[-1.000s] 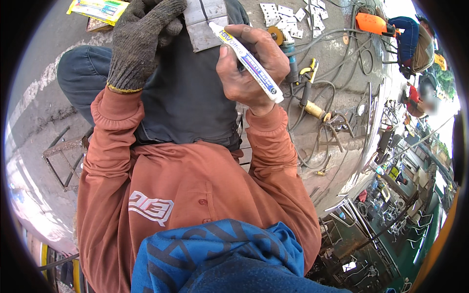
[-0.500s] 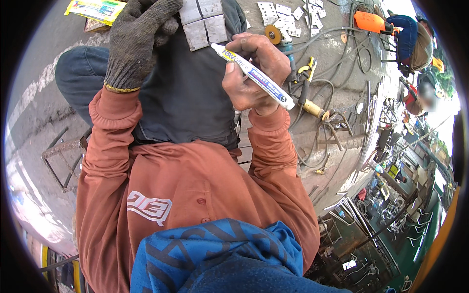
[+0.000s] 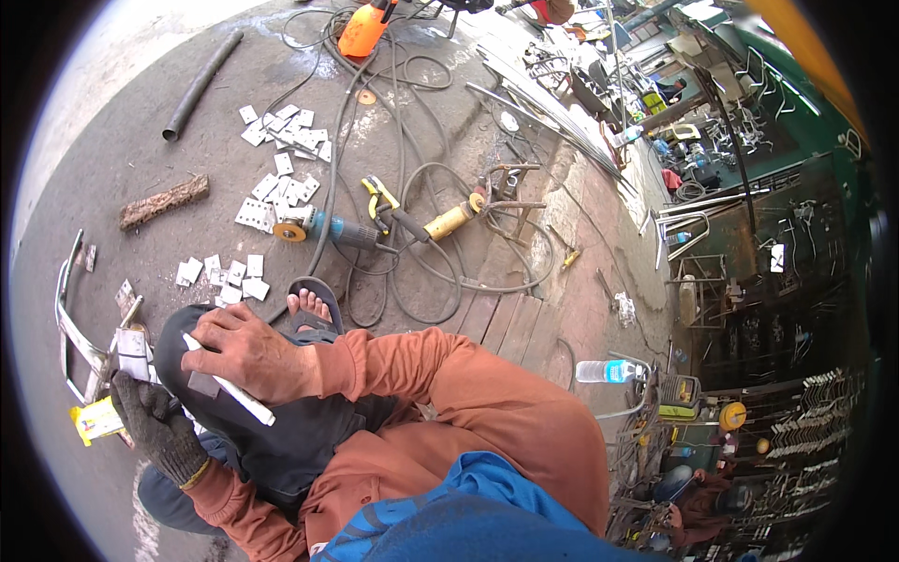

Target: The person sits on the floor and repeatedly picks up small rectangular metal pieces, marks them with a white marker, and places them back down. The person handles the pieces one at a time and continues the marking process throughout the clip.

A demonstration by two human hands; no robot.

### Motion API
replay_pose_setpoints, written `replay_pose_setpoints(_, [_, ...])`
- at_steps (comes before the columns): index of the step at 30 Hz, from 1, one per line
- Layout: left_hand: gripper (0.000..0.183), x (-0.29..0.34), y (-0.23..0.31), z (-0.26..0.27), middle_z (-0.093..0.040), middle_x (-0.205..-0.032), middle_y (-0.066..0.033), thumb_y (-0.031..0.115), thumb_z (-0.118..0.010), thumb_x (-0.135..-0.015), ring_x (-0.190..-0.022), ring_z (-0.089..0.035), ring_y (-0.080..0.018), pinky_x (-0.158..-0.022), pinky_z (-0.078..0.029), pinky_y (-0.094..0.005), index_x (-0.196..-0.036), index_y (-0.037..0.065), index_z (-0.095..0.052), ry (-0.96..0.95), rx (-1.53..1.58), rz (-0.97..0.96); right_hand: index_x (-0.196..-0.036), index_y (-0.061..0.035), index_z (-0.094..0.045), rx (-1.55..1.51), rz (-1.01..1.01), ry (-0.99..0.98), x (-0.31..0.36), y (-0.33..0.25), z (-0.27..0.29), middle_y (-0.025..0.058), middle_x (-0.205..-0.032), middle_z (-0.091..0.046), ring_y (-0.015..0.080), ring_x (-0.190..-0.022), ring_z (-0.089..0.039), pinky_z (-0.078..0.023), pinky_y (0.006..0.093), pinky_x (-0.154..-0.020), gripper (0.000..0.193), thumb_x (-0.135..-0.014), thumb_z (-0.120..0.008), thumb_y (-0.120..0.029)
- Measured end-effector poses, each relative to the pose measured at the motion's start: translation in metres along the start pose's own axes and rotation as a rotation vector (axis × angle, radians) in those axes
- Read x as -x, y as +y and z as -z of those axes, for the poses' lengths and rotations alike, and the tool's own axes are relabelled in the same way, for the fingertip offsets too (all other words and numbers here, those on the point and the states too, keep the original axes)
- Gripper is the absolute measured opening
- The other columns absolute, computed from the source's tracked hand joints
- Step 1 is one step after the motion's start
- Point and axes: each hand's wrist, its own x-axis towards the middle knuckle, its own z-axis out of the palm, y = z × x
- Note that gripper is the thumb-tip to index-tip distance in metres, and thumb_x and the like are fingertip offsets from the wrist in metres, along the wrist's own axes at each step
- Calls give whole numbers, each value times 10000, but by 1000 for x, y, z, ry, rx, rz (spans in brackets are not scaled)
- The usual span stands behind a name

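Observation:
My bare right hand (image 3: 251, 354) is closed around a white marker pen (image 3: 245, 401) over my dark-trousered knee. Partly covered by that hand, a small grey plate (image 3: 201, 383) lies on my lap. At the far left my left hand (image 3: 157, 423), in a dark knit glove, has its fingers curled at the lower end of a pale metal plate (image 3: 133, 348) with a dark line across it. The gloved fingertips are partly hidden. Beside the glove lies a yellow packet (image 3: 95, 421).
Several white metal plates (image 3: 276, 192) lie scattered on the ground. A blue angle grinder (image 3: 342, 230), a yellow power tool (image 3: 449, 221) and looping cables stretch beyond my sandalled foot (image 3: 314, 307). Also about are an orange spray bottle (image 3: 363, 30), a pipe (image 3: 201, 86) and a water bottle (image 3: 607, 372).
My view has swung to the right. My left hand has moved away from my lap to the left with a marked plate; my right hand still grips the marker pen, now turned palm down.

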Motion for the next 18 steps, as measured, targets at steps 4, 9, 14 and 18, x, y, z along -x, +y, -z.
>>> replay_pose_setpoints(4, [541,-28,11,1,-525,-956,0,-81,-620,-920,-704,-411,-62,-558,-341,-192,-1444,-2,-513,-43,-70,-123,-1072,-40,-599,-539,-168,-25,8,29,11,149,-973,-624,320,-887,-655,-515,394,-779,232,-852,-665,-9])
replay_pose_setpoints(9, [223,-33,-3,-18,-435,-711,55,139,-682,-994,-559,-356,-25,-461,-261,-192,-1199,72,-623,-34,72,5,-1096,-9,-577,-216,-416,266,22,152,-11,115,-842,-620,214,-743,-619,-500,348,-708,237,-884,-654,-79])
replay_pose_setpoints(14, [189,-30,-14,-37,-404,-638,73,158,-708,-983,-506,-301,-16,-425,-219,-208,-1138,79,-634,56,19,-93,-1017,-42,-677,-36,-852,-211,75,240,-117,224,-1002,-696,395,-993,-678,-545,450,-863,367,-675,-789,-117])
replay_pose_setpoints(18, [153,-32,-8,-39,-402,-631,66,162,-688,-999,-497,-304,-19,-420,-227,-209,-1112,84,-619,8,-15,-104,-1033,-42,-666,-674,-712,-248,90,237,-195,188,-1032,-700,334,-1018,-665,-519,398,-906,244,-823,-732,-150])
